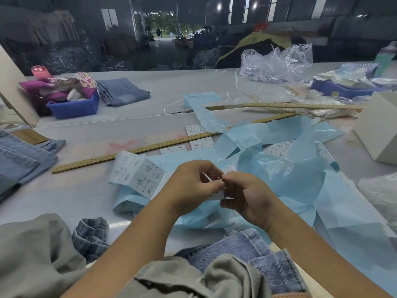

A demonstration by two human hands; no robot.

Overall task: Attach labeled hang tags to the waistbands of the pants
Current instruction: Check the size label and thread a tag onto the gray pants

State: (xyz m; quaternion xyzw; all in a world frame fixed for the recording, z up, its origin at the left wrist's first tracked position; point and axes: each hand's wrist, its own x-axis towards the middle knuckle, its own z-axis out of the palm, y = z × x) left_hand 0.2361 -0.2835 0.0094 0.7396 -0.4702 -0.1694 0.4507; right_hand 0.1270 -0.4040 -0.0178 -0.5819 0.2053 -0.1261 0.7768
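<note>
From the head view, a large dim workshop is stretching away behind a long pale counter [90, 190] that is carrying the work. Light blue backing paper [279, 177] is sprawling in loose crumpled sheets across the middle, with a curled strip of printed white labels [137, 173] lying just left of the hands. Two wooden rulers [133, 150] are lying across the far side, and blue plastic bins [74, 107] are standing at the far left and far right.

The left hand [191, 183] and the right hand [247, 196] are meeting above the paper, both pinching one small white label [216, 195] between thumb and fingertips; its printing cannot be read because the fingers are covering most of it. The step in hand seems to be peeling or separating a single label, so the tagging looks early. No hang tag can be made out.

Blue denim pants [253, 252] are lying bunched at the near edge, just below the wrists, partly under grey fabric [36, 254]; more folded jeans [21, 160] are stacked at the left. The next move probably calls for freeing the label cleanly without creasing it, then bringing it to a tag for the waistband.
</note>
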